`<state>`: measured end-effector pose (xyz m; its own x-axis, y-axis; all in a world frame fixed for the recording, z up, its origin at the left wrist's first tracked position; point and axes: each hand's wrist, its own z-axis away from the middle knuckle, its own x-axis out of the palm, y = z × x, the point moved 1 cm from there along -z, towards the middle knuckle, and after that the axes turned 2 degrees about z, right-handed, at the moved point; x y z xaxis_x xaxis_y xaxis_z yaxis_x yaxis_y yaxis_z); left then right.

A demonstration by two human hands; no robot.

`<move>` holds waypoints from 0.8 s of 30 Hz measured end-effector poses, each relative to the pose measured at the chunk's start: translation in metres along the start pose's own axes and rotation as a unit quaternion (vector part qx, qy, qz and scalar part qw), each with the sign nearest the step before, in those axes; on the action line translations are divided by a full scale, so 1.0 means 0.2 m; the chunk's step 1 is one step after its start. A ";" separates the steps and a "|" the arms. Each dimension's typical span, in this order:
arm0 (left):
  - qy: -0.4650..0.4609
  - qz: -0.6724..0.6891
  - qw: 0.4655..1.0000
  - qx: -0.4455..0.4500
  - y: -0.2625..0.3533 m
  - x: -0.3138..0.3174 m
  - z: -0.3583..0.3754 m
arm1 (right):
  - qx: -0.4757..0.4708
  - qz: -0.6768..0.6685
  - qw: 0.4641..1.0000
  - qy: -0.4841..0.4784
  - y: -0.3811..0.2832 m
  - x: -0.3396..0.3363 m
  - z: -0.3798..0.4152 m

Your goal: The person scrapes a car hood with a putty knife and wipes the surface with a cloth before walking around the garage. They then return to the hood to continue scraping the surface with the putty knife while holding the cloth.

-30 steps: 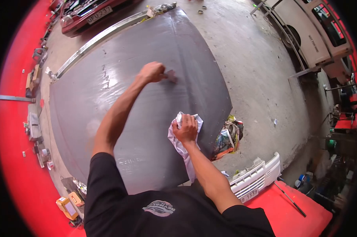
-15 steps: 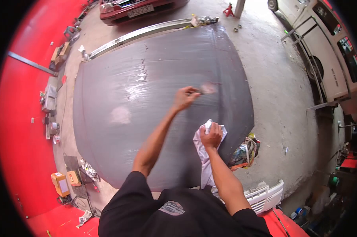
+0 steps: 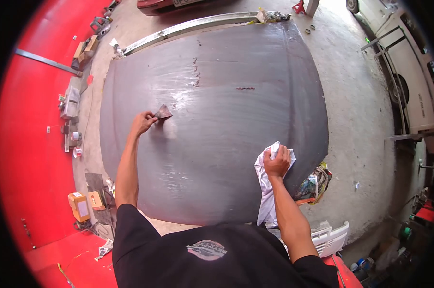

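Note:
A grey car hood (image 3: 226,158) lies flat before me, with wet-looking shiny streaks and a dark reddish mark on its surface. On its left half, my left hand (image 3: 144,123) pinches the narrow end of a putty knife (image 3: 163,113); the fan-shaped blade points right, close over the hood. Below the blade a pale reflection shows. My right hand (image 3: 276,162) is closed around a bunched white cloth (image 3: 267,185) at the right part of the hood, and the cloth's tail hangs toward my body.
A metal beam (image 3: 188,31) runs along the hood's far edge. Crumpled wrapping (image 3: 315,185) pokes out at the right corner, near a white grille (image 3: 331,236). Boxes (image 3: 78,206) stand by the red wall (image 3: 30,144). A beige vehicle (image 3: 411,81) is at right, a red car (image 3: 154,6) ahead.
My left hand has swept the putty knife from the hood's right side across to the left. My right hand still grips the cloth. The view has shifted slightly.

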<state>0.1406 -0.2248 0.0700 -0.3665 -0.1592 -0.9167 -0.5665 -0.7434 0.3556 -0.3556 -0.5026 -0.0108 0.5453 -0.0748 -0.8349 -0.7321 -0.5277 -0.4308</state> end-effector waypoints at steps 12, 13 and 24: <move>-0.126 -0.078 0.968 0.203 1.77 0.61 -0.54 | 0.015 -0.036 0.999 -0.013 0.01 -0.04 -0.02; -0.108 -0.082 0.962 0.236 1.97 0.73 -0.49 | 0.015 -0.029 0.999 -0.011 0.02 -0.03 -0.01; -0.107 0.287 0.924 0.228 2.16 0.90 -0.07 | 0.004 -0.025 1.000 -0.010 0.01 -0.03 0.00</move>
<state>-0.1611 -0.5840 0.0561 -0.8132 -0.2734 -0.5138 -0.4682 -0.2171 0.8565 -0.3607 -0.5039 -0.0065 0.5736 -0.0315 -0.8186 -0.7068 -0.5241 -0.4751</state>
